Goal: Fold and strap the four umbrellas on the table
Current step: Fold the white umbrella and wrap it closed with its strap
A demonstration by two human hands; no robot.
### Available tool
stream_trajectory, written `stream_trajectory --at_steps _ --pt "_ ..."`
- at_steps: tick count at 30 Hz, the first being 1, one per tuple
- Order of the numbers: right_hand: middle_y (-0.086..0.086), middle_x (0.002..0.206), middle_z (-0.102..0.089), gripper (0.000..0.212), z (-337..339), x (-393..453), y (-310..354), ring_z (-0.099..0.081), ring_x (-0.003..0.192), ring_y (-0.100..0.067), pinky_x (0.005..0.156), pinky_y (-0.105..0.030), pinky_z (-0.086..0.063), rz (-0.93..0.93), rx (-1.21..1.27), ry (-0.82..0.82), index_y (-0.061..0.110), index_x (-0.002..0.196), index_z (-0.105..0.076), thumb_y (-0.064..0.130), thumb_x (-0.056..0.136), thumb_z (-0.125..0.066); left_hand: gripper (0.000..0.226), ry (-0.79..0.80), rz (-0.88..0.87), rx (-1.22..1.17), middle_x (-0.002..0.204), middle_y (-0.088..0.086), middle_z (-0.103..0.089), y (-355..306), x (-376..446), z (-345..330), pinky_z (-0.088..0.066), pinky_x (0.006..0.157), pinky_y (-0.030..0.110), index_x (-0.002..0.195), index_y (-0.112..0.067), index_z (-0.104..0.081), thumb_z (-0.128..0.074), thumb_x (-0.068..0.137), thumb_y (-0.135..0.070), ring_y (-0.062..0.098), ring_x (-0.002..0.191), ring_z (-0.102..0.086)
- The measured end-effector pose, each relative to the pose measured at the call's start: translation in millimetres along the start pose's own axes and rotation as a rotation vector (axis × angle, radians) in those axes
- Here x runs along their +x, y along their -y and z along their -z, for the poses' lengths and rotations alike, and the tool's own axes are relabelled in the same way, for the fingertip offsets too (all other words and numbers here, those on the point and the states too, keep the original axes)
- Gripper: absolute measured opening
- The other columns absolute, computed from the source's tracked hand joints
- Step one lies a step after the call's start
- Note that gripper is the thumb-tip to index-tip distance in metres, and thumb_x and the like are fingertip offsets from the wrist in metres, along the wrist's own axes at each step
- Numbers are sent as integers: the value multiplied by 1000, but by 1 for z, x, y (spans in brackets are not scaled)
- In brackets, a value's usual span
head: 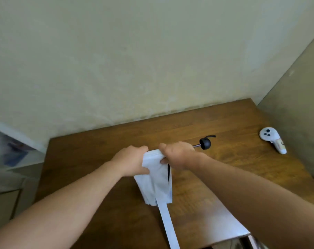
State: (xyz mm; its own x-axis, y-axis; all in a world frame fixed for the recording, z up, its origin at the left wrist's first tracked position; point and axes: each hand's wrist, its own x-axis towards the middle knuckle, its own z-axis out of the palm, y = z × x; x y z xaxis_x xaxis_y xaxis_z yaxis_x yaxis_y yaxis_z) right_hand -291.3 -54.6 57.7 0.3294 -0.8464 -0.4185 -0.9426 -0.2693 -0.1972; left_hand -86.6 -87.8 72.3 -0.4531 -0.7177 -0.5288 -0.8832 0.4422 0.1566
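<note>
Both hands, left (132, 159) and right (177, 155), are curled round the white umbrella (157, 178) above mid-table (224, 123). Canopy fabric is judged soft, light and slippery; a firm grip near the bunched top is advised. Strap (167, 225) hangs loose.

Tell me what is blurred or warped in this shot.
Head view: wide-angle lens bows the wall and table edges; left margin smeared; both forearms soft; white umbrella, left hand and right hand fairly sharp; mild sheen on the wood.
</note>
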Motion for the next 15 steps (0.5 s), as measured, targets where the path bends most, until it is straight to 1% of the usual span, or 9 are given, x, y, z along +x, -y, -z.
stream_trajectory --at_steps 2,4,7,9,11,13,14,15 --pt "-7 104 -67 33 36 -12 21 -66 94 -35 68 -40 -48 -15 -17 -70 19 106 -37 45 102 -57 47 -60 -23 20 86 -7 -62 11 -23 34 -53 59 38 93 -34 -48 -80 72 -61 16 72 -63" --pt "-4 105 -68 37 71 -26 38 -65 96 -34 68 -38 -45 -63 -40 -168 21 109 -41 50 97 -59 48 -155 -60 38 85 -10 -63 17 -41 67 -54 62 38 91 -33 -49 -78 66 -62 17 74 -63" --pt "0 104 -68 50 117 -51 59 -64 93 -31 69 -37 -46 -154 -79 -291 26 116 -47 64 87 -64 47 -224 -111 96 87 -12 -61 11 -67 115 -50 61 33 91 -34 -50 -79 65 -61 18 79 -62" --pt "1 96 -64 57 139 -69 69 -60 86 -28 67 -36 -45 -230 -93 -327 29 113 -49 73 81 -65 46 -264 -121 130 89 -12 -63 1 -84 139 -55 66 34 90 -36 -50 -76 63 -63 17 81 -62" --pt "5 88 -60 57 156 -82 76 -59 82 -24 65 -34 -44 -293 -101 -381 31 108 -49 77 78 -62 49 -351 -136 178 100 -10 -64 -9 -101 157 -57 77 37 100 -39 -54 -73 64 -64 19 90 -63" --pt "8 86 -59 52 172 -94 82 -62 84 -21 64 -33 -45 -313 -82 -432 31 106 -52 75 79 -58 60 -468 -160 317 115 -9 -61 -18 -115 172 -51 91 39 120 -42 -54 -71 67 -66 22 106 -61" --pt "9 86 -59 51 180 -101 86 -63 84 -21 65 -33 -46 -313 -76 -444 31 108 -54 73 80 -56 68 -515 -178 382 119 -9 -58 -25 -122 179 -47 96 39 128 -43 -52 -70 68 -69 22 113 -58" --pt "9 86 -59 50 187 -106 88 -62 83 -21 67 -33 -46 -307 -77 -452 32 111 -56 71 81 -56 73 -545 -197 416 120 -10 -57 -33 -129 186 -44 98 40 130 -43 -52 -70 66 -74 21 114 -55"
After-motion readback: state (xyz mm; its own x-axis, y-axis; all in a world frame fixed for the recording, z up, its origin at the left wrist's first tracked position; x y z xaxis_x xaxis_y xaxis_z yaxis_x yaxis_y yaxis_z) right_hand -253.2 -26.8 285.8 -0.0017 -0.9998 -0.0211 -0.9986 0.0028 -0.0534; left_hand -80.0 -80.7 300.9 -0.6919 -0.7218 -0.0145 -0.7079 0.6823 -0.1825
